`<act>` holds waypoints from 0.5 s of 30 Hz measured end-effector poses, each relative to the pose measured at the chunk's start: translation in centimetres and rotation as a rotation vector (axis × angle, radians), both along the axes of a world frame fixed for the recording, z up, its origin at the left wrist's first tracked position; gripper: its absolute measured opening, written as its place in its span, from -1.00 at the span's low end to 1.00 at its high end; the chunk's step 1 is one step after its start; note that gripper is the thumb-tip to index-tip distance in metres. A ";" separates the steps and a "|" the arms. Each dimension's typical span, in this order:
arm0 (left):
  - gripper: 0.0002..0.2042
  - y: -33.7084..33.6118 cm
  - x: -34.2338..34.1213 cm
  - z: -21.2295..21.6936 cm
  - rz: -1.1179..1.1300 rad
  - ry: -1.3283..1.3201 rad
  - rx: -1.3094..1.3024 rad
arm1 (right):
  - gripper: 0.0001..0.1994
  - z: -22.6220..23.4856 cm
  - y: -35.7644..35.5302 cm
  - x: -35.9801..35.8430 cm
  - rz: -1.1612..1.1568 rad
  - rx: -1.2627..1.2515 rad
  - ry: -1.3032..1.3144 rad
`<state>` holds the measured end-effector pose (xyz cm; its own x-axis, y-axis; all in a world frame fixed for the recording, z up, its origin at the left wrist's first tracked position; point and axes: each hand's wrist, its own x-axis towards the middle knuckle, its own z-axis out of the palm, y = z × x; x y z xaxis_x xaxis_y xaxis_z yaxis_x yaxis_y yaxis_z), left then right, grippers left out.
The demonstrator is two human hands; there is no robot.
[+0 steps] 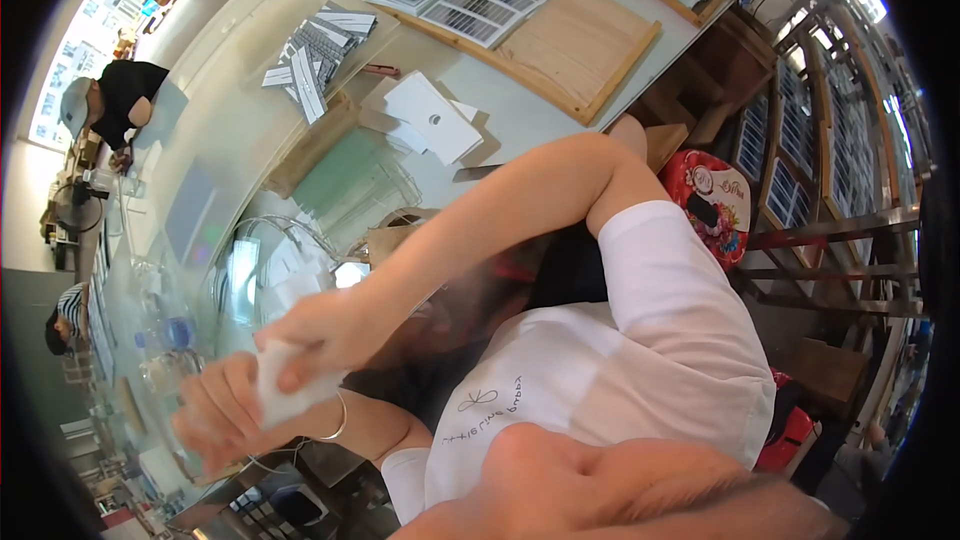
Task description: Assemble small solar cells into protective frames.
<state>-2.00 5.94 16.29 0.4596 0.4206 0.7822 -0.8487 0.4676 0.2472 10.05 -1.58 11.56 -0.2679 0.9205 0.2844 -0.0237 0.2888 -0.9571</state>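
Note:
In front of my body, my right hand point(330, 335) grips a soft-looking white wad point(285, 385), perhaps cloth or tissue, with the thumb pressed onto its face. My left hand point(215, 405), below a silver bangle on the wrist, has its fingers bent against the other side of the same wad. Both hands are slightly blurred. Under and beyond them lies a glass-topped table point(230, 340) with reflections on it. Near the right forearm are white cards point(430, 120) and a green glassy sheet point(350, 180).
Printed sheets point(490, 0) lie on a wood-framed board point(575, 50) across the table. A pile of grey printed strips point(320, 55) sits nearby. A red patterned stool point(705, 200) and drying racks point(800, 140) stand to one side. Two other people point(115, 105) work farther off.

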 end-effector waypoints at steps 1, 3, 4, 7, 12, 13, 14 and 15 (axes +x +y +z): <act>-0.71 -0.8 0.2 0.7 -0.072 -0.084 -0.033 | -0.66 0.4 -1.0 -0.3 0.042 0.053 0.101; -0.71 0.5 0.4 1.0 -0.083 -0.073 0.054 | -0.65 0.1 -1.5 -1.3 0.006 0.052 0.169; -0.70 0.9 0.3 1.1 -0.099 -0.069 0.130 | -0.65 -0.1 -1.5 -1.7 -0.034 0.039 0.227; -0.69 2.3 0.2 -1.2 0.584 0.244 0.069 | -0.63 0.5 -0.8 1.0 -0.447 0.066 -0.443; -0.51 0.3 2.2 -6.7 1.659 0.820 0.429 | -0.58 1.1 3.6 -0.2 -0.903 0.836 -0.598; -0.54 -0.9 3.6 -5.3 1.197 0.813 -0.100 | -0.59 0.9 4.7 0.5 -0.960 0.774 -0.679; -0.53 -0.3 3.7 -5.2 1.070 0.677 -0.152 | -0.63 1.7 6.0 1.5 -1.020 0.709 -0.872; -0.52 0.3 4.0 -5.4 0.937 0.542 -0.196 | -0.63 1.5 6.7 2.9 -0.964 0.747 -0.839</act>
